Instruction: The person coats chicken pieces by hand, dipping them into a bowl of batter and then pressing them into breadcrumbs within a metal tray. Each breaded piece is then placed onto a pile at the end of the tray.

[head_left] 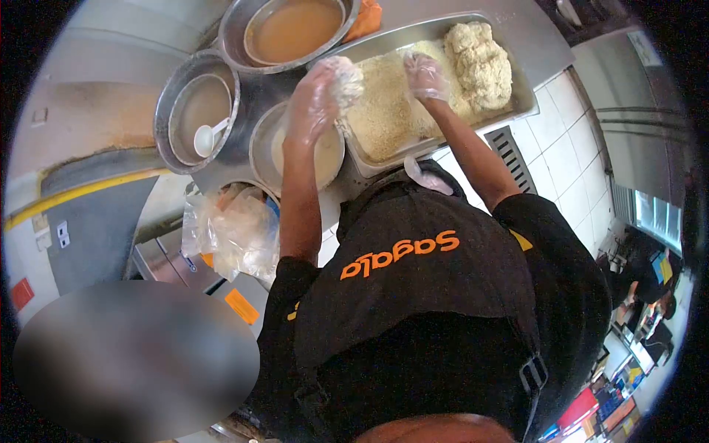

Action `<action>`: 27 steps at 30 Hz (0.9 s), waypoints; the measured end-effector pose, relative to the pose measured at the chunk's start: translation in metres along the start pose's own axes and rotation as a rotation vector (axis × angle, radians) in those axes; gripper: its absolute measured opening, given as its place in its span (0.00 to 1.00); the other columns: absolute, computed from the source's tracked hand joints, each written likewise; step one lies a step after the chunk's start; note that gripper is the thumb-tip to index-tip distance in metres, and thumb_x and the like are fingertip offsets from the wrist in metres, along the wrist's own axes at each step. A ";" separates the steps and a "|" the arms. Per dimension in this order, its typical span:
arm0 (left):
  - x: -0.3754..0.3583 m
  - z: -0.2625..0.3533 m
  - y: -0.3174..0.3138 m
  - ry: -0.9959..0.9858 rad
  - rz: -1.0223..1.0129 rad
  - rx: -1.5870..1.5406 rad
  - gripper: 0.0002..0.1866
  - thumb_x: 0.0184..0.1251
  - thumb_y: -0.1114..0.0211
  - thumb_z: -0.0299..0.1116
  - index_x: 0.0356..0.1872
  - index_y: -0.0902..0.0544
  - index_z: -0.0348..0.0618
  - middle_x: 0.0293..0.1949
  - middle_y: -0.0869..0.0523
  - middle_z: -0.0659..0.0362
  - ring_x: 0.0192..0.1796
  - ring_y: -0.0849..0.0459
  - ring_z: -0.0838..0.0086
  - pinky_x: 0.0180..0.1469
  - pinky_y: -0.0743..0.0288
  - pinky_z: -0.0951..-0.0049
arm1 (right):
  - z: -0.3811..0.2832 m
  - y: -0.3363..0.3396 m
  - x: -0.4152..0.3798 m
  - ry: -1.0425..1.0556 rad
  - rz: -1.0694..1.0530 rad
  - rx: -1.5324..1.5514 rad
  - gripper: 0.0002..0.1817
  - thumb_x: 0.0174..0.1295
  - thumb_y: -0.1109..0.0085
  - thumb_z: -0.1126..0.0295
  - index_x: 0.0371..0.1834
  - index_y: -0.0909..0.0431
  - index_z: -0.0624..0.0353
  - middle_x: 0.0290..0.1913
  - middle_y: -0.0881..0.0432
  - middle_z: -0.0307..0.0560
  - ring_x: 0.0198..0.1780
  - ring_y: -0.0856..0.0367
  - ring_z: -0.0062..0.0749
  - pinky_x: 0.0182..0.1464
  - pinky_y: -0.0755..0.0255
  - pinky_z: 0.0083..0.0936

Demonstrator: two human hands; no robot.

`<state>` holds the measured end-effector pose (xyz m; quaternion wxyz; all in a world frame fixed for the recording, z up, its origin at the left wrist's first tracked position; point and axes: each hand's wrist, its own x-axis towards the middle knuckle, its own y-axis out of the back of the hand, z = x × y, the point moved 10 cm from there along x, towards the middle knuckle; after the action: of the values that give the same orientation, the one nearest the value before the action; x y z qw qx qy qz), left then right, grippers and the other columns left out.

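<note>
My left hand (316, 100), in a clear plastic glove, is closed around a flour-coated piece (348, 83) at the left edge of a metal tray. Pale, crumbly flour (388, 111) fills much of the tray (526, 97). My right hand (427, 78), also gloved, dips its curled fingertips into the flour near the tray's far side. I cannot tell what those fingers hold. A heap of flour-coated pieces (480, 66) is piled at the tray's right end. Under my left forearm stands a metal bowl (260, 151) of cloudy liquid, partly hidden by the arm.
A large bowl (230, 37) of brownish liquid stands at the back, beside an orange bag (365, 20). Further left, another bowl (162, 111) holds cloudy liquid and a white scoop (206, 139). Clear plastic bags (235, 227) hang by the counter's near edge. White floor tiles (565, 140) lie to the right.
</note>
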<state>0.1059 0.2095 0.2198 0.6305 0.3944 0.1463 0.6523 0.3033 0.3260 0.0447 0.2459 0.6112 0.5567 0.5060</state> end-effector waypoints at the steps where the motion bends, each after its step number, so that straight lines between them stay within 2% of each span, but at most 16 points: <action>1: 0.005 -0.003 -0.014 -0.054 0.011 -0.031 0.19 0.40 0.47 0.18 0.39 0.24 0.35 0.41 0.22 0.49 0.43 0.23 0.58 0.48 0.31 0.71 | 0.008 -0.003 -0.003 -0.008 -0.004 0.006 0.16 0.60 0.59 0.58 0.30 0.24 0.55 0.27 0.24 0.51 0.32 0.23 0.44 0.35 0.29 0.37; 2: 0.007 -0.010 -0.029 -0.038 0.010 -0.079 0.16 0.42 0.48 0.18 0.38 0.24 0.36 0.39 0.22 0.49 0.43 0.23 0.57 0.46 0.30 0.68 | 0.012 -0.002 -0.005 -0.015 -0.008 0.013 0.15 0.60 0.59 0.58 0.31 0.24 0.54 0.28 0.23 0.51 0.33 0.23 0.44 0.36 0.29 0.37; 4: 0.011 -0.022 -0.051 -0.008 0.010 -0.169 0.13 0.46 0.51 0.17 0.34 0.24 0.38 0.35 0.23 0.50 0.41 0.24 0.55 0.41 0.29 0.63 | 0.002 0.001 -0.009 0.115 -0.041 -0.118 0.14 0.60 0.59 0.60 0.32 0.24 0.53 0.30 0.23 0.49 0.35 0.23 0.42 0.38 0.29 0.37; 5: 0.010 -0.013 -0.057 -0.151 -0.022 -0.107 0.13 0.46 0.51 0.17 0.34 0.24 0.37 0.35 0.23 0.49 0.42 0.24 0.54 0.42 0.30 0.63 | -0.004 0.001 -0.011 0.179 -0.061 -0.184 0.13 0.60 0.59 0.60 0.33 0.24 0.53 0.31 0.23 0.49 0.36 0.24 0.42 0.38 0.29 0.36; 6: 0.006 -0.022 -0.061 -0.118 -0.020 -0.101 0.13 0.46 0.51 0.17 0.34 0.23 0.38 0.36 0.23 0.49 0.42 0.24 0.54 0.43 0.30 0.63 | 0.003 -0.009 -0.012 0.182 -0.080 -0.218 0.13 0.59 0.58 0.60 0.33 0.24 0.53 0.32 0.23 0.48 0.37 0.24 0.41 0.39 0.29 0.36; 8: -0.007 -0.030 -0.059 -0.043 -0.013 -0.088 0.14 0.46 0.50 0.18 0.35 0.23 0.38 0.37 0.22 0.49 0.43 0.24 0.54 0.44 0.30 0.64 | 0.018 -0.035 -0.016 0.193 -0.124 -0.285 0.12 0.58 0.57 0.61 0.34 0.25 0.54 0.33 0.23 0.47 0.38 0.24 0.40 0.39 0.30 0.36; 11: -0.034 -0.030 -0.029 -0.053 0.111 -0.017 0.13 0.47 0.46 0.22 0.37 0.23 0.39 0.39 0.21 0.49 0.43 0.24 0.55 0.45 0.30 0.66 | 0.026 -0.045 -0.015 0.210 -0.180 -0.271 0.12 0.57 0.56 0.63 0.35 0.24 0.54 0.34 0.22 0.47 0.39 0.23 0.41 0.40 0.29 0.35; 14: -0.074 -0.066 0.007 0.336 0.188 -0.105 0.15 0.48 0.37 0.32 0.38 0.22 0.36 0.40 0.20 0.50 0.46 0.23 0.60 0.50 0.32 0.69 | 0.050 -0.063 -0.007 0.012 -0.265 -0.139 0.13 0.54 0.54 0.63 0.36 0.23 0.55 0.37 0.21 0.49 0.39 0.22 0.42 0.41 0.29 0.34; 17: -0.126 -0.119 0.025 0.536 0.165 0.234 0.21 0.49 0.36 0.40 0.43 0.23 0.38 0.41 0.20 0.50 0.47 0.24 0.59 0.51 0.32 0.68 | 0.053 -0.105 -0.016 0.126 -0.418 -0.267 0.10 0.48 0.53 0.72 0.31 0.23 0.61 0.34 0.22 0.56 0.37 0.22 0.44 0.37 0.29 0.38; 20: -0.180 -0.234 -0.011 0.909 -0.045 0.195 0.28 0.49 0.37 0.49 0.48 0.26 0.40 0.47 0.23 0.49 0.52 0.26 0.58 0.54 0.35 0.67 | 0.017 -0.116 -0.054 0.217 -0.777 -0.307 0.09 0.50 0.51 0.70 0.28 0.22 0.61 0.34 0.22 0.56 0.37 0.22 0.44 0.38 0.30 0.36; 23: -0.202 -0.264 -0.040 1.025 -0.189 0.290 0.24 0.52 0.41 0.47 0.46 0.23 0.39 0.47 0.24 0.45 0.52 0.27 0.55 0.52 0.34 0.65 | 0.003 -0.110 -0.088 0.147 -1.001 0.172 0.11 0.50 0.47 0.65 0.31 0.22 0.61 0.35 0.22 0.56 0.37 0.23 0.44 0.40 0.31 0.34; 26: -0.199 -0.279 -0.074 0.970 -0.230 0.322 0.30 0.53 0.42 0.50 0.53 0.29 0.39 0.56 0.30 0.47 0.58 0.31 0.58 0.58 0.39 0.65 | 0.000 -0.082 -0.073 0.259 -0.834 -0.083 0.14 0.52 0.46 0.63 0.37 0.22 0.60 0.38 0.22 0.56 0.41 0.23 0.40 0.44 0.32 0.31; 27: -0.207 -0.290 -0.099 1.022 -0.333 0.186 0.32 0.54 0.43 0.51 0.56 0.32 0.40 0.57 0.31 0.48 0.59 0.32 0.59 0.59 0.40 0.66 | -0.009 -0.071 -0.079 0.301 -0.833 0.040 0.14 0.53 0.47 0.63 0.38 0.23 0.60 0.40 0.22 0.55 0.42 0.24 0.39 0.45 0.33 0.30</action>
<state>-0.0484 0.1200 -0.1043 0.5365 0.0527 0.5517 0.6364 0.2748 0.2692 -0.0407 0.3331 0.2587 0.7949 0.4361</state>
